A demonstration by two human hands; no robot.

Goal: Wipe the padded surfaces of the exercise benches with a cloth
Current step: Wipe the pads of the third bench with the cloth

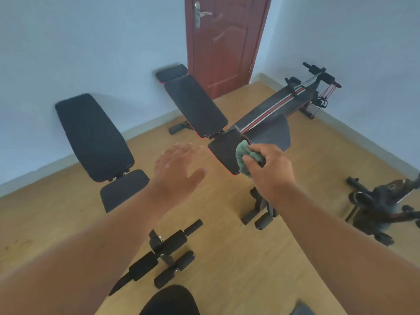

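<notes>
My right hand (271, 168) is shut on a bunched green cloth (244, 156), which lies against the right edge of the black seat pad (223, 153) of the middle bench. That bench's long backrest pad (195, 105) slopes up toward the door, with a small headrest pad (171, 72) above it. My left hand (179, 169) hovers open and blurred over the floor, between this bench and the left bench, whose backrest (93, 135) leans on the wall above its seat pad (123, 189). A third padded board (270, 112) with red and white stripes lies to the right.
Foam leg rollers (166, 253) of the left bench stick out on the wooden floor in front of me. The middle bench's foot frame (259, 212) stands below my right wrist. An exercise machine (384, 205) sits at the right edge. A red-brown door (225, 42) is shut behind.
</notes>
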